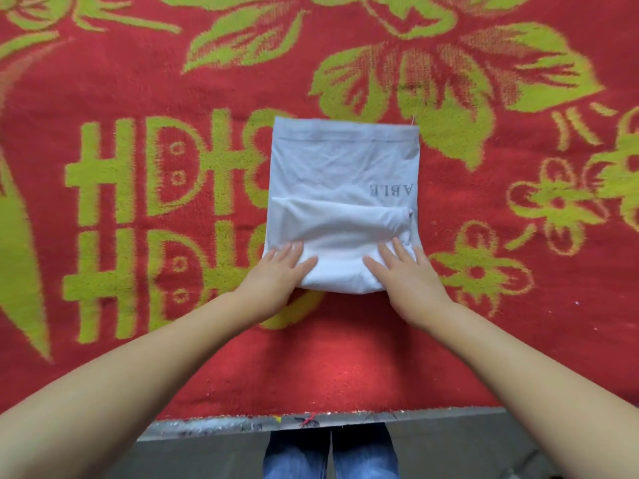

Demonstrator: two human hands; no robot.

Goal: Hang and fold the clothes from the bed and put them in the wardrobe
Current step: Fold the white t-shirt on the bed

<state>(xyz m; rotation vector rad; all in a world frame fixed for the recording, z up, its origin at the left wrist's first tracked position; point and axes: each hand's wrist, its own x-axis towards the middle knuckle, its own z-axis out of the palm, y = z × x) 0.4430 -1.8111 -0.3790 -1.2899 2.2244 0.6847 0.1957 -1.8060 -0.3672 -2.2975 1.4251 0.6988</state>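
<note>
A white T-shirt (340, 174) lies folded into a narrow rectangle on the bed, hem at the far end, with grey letters "ABLE" showing upside down near its right edge. A sleeve is folded across its middle. My left hand (280, 274) lies flat on the near left corner of the shirt, fingers straight. My right hand (403, 274) lies flat on the near right corner, fingers spread and pointing away from me. Both hands press the near fold down.
The bed is covered by a red blanket (332, 357) with yellow-green flowers and letters. Its near edge (311, 418) runs across the bottom, with grey floor and my jeans (330, 454) below it.
</note>
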